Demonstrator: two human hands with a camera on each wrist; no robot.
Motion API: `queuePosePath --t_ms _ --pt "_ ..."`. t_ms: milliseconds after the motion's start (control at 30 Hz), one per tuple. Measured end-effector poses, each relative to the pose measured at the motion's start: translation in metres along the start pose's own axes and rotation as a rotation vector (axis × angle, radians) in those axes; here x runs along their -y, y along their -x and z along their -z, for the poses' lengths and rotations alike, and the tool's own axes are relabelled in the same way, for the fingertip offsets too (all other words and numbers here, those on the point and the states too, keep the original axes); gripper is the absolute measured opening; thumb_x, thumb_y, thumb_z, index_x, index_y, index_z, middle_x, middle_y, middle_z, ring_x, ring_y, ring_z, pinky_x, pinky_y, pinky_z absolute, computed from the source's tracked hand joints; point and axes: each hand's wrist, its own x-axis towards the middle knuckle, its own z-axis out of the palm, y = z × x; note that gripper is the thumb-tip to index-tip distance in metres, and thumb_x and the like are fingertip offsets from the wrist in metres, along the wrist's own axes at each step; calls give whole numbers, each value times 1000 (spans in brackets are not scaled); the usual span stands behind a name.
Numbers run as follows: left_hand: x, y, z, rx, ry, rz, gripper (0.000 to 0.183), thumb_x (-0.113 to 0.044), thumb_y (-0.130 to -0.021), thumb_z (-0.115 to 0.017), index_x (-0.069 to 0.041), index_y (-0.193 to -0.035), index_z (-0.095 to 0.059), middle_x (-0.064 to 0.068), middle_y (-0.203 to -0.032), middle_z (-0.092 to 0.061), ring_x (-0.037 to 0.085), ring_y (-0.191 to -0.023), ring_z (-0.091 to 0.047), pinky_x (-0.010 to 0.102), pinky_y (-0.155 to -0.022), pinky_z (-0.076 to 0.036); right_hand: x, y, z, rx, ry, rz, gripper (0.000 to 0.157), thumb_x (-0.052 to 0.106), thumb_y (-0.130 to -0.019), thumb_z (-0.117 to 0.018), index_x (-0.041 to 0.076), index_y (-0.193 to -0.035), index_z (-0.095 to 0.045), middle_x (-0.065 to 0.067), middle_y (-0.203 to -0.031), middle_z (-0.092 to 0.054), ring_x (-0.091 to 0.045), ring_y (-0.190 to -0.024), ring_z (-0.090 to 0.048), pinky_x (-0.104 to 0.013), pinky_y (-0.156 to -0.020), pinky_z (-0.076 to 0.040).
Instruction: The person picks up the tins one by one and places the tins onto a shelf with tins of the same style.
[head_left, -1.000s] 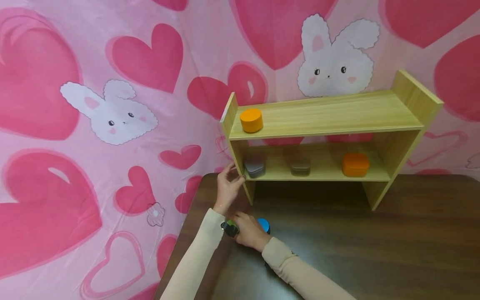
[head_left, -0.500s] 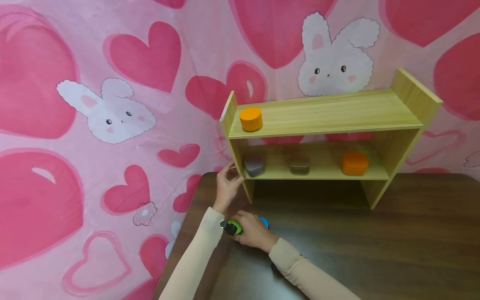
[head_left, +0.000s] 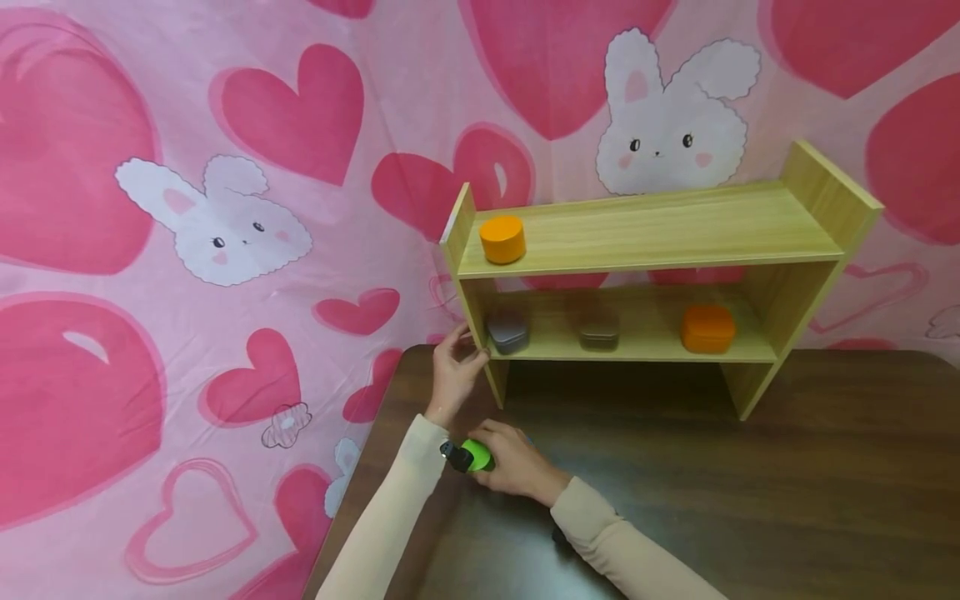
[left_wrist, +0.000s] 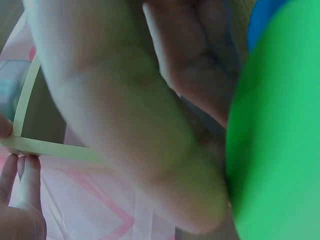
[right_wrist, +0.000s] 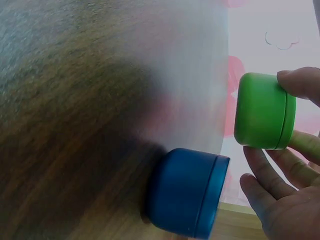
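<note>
My left hand [head_left: 453, 375] pinches the left side panel of the wooden shelf [head_left: 660, 229] near its lower board, thumb on one face and fingers on the other. In my right hand [head_left: 517, 462] is a small round green tin [right_wrist: 262, 111] with a lid, gripped between thumb and fingers above the tabletop. A round blue tin [right_wrist: 187, 192] stands on the table just beyond the right hand; the head view mostly hides it. Close up in the left wrist view, the green tin [left_wrist: 277, 130] and right-hand fingers [left_wrist: 135, 115] cover much of the picture.
A round orange tin [head_left: 502, 240] sits at the upper board's left end. On the lower board are a grey tin [head_left: 508, 332], a smaller greyish tin [head_left: 600, 335] and a squarish orange tin [head_left: 708, 328]. A pink heart-patterned cloth [head_left: 420, 83] hangs behind the brown table [head_left: 847, 467].
My right hand has shifted slightly right with the green tin, which shows more now, while the blue tin has become nearly hidden behind the hand. The left hand stays on the shelf.
</note>
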Motion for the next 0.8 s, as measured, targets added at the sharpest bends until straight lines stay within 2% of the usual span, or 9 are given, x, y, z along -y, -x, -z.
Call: queuePosePath --t_ms 233,533,800 --pt "1 1 -1 1 11 -22 58 19 -83 -65 4 -139 -62 35 -122 -68 28 -108 -66 59 -105 -55 -3 7 9 -21 -59 -10 51 19 -78 -86 0 -123 -73 -3 -109 -71 -14 -91 -63 -23 -76 -52" --pt "2 2 2 23 -12 -59 56 14 -86 -69 -3 -139 -64 28 -121 -71 31 -111 -67 54 -103 -58 -9 14 20 -80 -93 -6 50 16 -78 -86 0 -123 -73 -4 -111 -72 -15 -92 -66 -27 -80 -55" --pt "1 2 1 8 -6 -50 57 15 -85 -68 1 -139 -63 32 -122 -69 39 -113 -66 60 -103 -56 -11 20 29 -109 -114 -54 53 15 -77 -87 -1 -125 -71 -5 -115 -73 -16 -95 -67 -28 -81 -56"
